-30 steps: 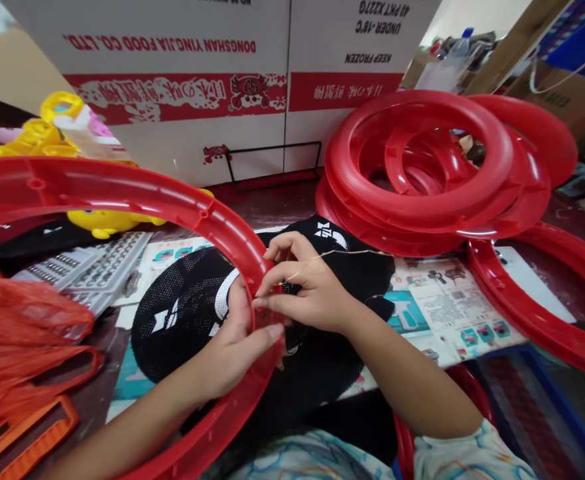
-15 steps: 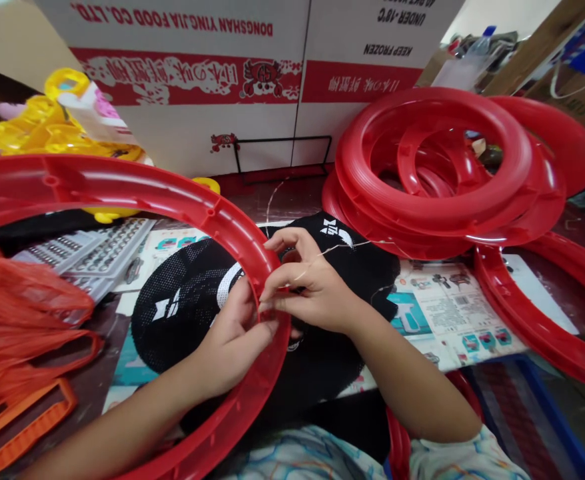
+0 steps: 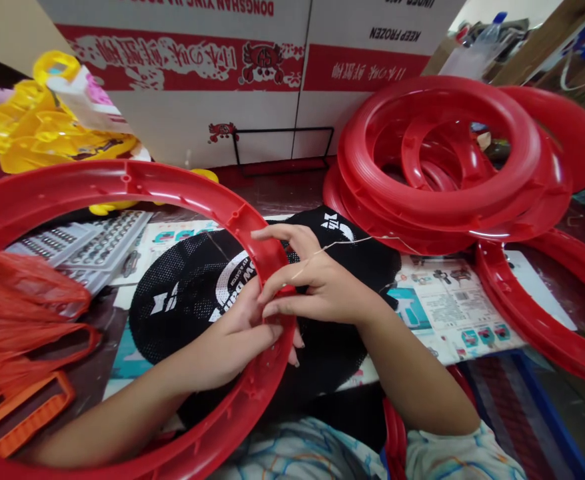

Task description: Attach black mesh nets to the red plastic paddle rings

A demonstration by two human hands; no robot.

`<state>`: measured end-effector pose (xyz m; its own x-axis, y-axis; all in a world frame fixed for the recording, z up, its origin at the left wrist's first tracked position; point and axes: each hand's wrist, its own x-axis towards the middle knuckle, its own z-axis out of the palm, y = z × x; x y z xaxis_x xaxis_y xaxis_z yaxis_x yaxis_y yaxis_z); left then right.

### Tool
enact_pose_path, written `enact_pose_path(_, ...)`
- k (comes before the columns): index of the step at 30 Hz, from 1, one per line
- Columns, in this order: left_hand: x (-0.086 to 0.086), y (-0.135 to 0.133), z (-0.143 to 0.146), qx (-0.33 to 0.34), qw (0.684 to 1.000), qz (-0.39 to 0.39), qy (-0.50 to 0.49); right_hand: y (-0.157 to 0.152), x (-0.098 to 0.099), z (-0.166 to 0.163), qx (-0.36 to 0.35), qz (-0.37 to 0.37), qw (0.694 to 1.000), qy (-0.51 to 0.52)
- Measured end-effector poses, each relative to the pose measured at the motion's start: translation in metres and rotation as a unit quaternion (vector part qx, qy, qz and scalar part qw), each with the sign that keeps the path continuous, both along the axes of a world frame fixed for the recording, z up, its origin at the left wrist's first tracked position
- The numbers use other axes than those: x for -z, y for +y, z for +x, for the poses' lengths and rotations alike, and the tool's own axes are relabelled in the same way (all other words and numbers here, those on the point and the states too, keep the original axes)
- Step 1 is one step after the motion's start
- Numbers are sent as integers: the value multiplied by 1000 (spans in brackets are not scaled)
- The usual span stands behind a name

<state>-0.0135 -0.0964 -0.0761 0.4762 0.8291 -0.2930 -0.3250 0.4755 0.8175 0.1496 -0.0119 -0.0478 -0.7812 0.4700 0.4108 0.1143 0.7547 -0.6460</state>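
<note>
A large red plastic ring [image 3: 187,187] is tilted up on the left, its ribbed hollow side facing me. My left hand [image 3: 232,333] grips its right side, thumb on the hollow face and fingertips showing past the outer edge. Over the same part of the ring, my right hand [image 3: 312,283] has its fingertips drawn together, the index finger stretched higher on the ring. A thin pale thread [image 3: 367,239] runs across the right hand's fingers and off to the right; its end at the fingertips is hidden. Below both hands lies black mesh fabric [image 3: 172,287] with white print.
Several red rings [image 3: 437,207] are piled at the right. A white and red carton [image 3: 182,107] stands behind a black wire frame [image 3: 282,130]. Left are yellow plastic parts [image 3: 47,127], trays of small metal pieces [image 3: 102,243], an orange bag [image 3: 27,300] and an orange handle [image 3: 32,413].
The red ring has tipped so that more of its left and lower curve shows. Both hands stay at its right side, with the left fingertips now visible past the outer edge.
</note>
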Motion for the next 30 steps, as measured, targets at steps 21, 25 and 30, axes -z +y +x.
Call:
enact_pose_path(21,3,-2,-6,99,994,-9,-48,-3,-11,8,-7,113,992,-56)
enact_pose_path(25,2,-2,-6,79,996,-18,-47,-5,-14,8,0,105,992,-72)
enact_pose_path(30,2,-2,-4,46,999,11,-8,-6,-14,7,25,89,992,-84)
